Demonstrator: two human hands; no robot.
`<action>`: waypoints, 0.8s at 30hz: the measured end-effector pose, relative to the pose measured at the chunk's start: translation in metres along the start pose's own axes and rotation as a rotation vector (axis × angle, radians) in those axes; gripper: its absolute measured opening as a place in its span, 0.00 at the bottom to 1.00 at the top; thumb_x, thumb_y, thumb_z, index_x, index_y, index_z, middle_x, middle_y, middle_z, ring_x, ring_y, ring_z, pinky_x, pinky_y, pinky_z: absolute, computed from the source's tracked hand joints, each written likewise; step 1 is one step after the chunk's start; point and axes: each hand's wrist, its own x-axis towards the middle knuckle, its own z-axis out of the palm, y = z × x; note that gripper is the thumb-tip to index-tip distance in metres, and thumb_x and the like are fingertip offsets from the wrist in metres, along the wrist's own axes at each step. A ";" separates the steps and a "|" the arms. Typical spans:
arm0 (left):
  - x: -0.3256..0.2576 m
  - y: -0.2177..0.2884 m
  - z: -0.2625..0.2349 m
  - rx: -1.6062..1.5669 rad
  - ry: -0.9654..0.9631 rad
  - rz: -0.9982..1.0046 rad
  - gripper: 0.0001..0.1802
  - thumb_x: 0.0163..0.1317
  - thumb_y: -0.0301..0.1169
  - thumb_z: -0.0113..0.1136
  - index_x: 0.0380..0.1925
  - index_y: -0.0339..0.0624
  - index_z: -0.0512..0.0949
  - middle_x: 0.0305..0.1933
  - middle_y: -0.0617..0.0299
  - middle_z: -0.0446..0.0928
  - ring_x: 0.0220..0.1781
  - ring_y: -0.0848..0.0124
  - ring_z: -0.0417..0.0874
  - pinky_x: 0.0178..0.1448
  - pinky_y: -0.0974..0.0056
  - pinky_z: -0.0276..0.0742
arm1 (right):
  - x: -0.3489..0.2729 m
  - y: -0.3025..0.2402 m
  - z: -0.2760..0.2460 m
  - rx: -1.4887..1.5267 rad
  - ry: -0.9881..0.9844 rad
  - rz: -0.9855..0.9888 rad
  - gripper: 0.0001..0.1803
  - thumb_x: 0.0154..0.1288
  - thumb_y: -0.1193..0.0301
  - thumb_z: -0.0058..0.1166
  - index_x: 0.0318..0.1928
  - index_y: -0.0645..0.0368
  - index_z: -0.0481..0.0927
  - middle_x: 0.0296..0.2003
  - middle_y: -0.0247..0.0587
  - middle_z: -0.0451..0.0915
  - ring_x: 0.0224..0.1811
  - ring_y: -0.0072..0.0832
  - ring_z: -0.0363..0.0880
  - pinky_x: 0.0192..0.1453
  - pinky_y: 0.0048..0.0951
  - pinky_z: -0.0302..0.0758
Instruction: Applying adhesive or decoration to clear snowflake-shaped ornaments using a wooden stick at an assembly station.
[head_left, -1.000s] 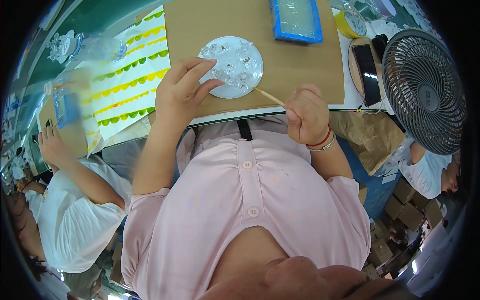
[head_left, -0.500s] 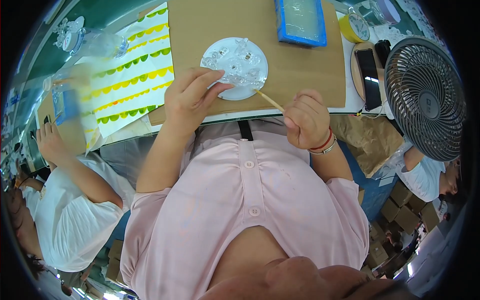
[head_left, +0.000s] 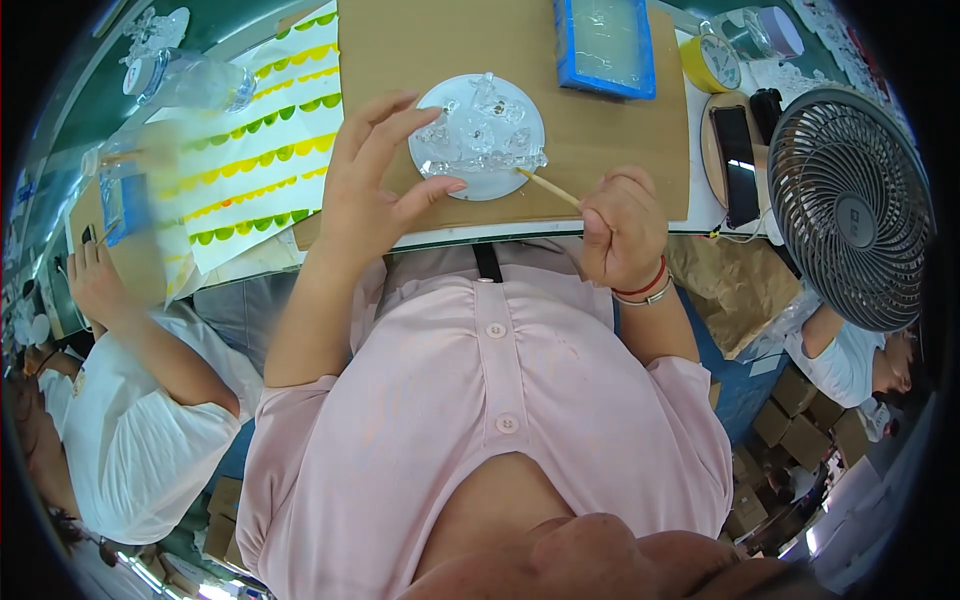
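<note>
A round white plate [head_left: 472,186] lies on the brown cardboard, with several small clear, shiny pieces on it. A longer clear piece [head_left: 485,162] rests across its near part. At the plate's left edge, my left hand [head_left: 375,175] is open, thumb and fingers spread apart, with nothing visible between them. My right hand [head_left: 622,228] grips a thin, light wooden stick [head_left: 550,190]. The stick's tip meets the near right part of the plate, by the end of the long clear piece; whether it touches that piece is too small to tell.
Beyond the plate stands a blue-rimmed tray [head_left: 606,88]. Yellow tape [head_left: 708,62], a phone [head_left: 738,165] and a grey fan [head_left: 855,215] are at the right. Leftward lie a patterned sheet [head_left: 265,150] and a clear bottle [head_left: 200,82]. Co-workers sit on both sides.
My left hand has opened and drawn slightly left, off the long clear piece, which now lies free on the plate. My right hand has shifted slightly right with the stick.
</note>
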 end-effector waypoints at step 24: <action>-0.018 0.008 0.009 -0.050 -0.137 -0.114 0.29 0.44 0.39 0.74 0.46 0.44 0.76 0.47 0.59 0.80 0.44 0.59 0.82 0.45 0.61 0.79 | 0.007 -0.005 0.003 0.004 -0.007 -0.010 0.03 0.64 0.77 0.47 0.31 0.60 0.71 0.23 0.40 0.75 0.22 0.37 0.72 0.39 0.41 0.74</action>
